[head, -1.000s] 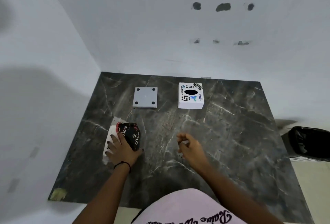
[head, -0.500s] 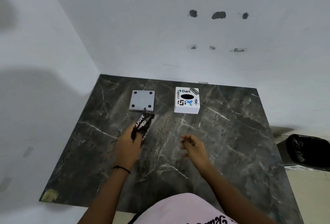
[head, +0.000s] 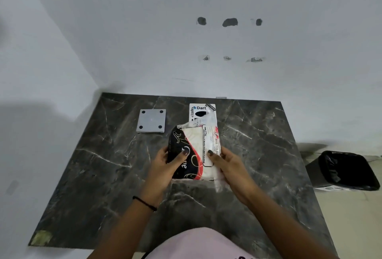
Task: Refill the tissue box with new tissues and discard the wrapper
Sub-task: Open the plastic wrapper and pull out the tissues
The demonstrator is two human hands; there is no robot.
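At the centre of the frame, above the dark veined marble tabletop [head: 99, 176], the left hand [head: 163, 167] and right hand [head: 231, 167] grip opposite sides of a black, red and white plastic tissue pack [head: 194, 151], thumbs pressed on its upper face. Just beyond it, partly hidden by the pack's crinkled clear end, sits the white square tissue box [head: 196, 110], with a grey square plate [head: 152, 121] to its left. A black-lined bin [head: 347, 172] stands off the table at the right edge.
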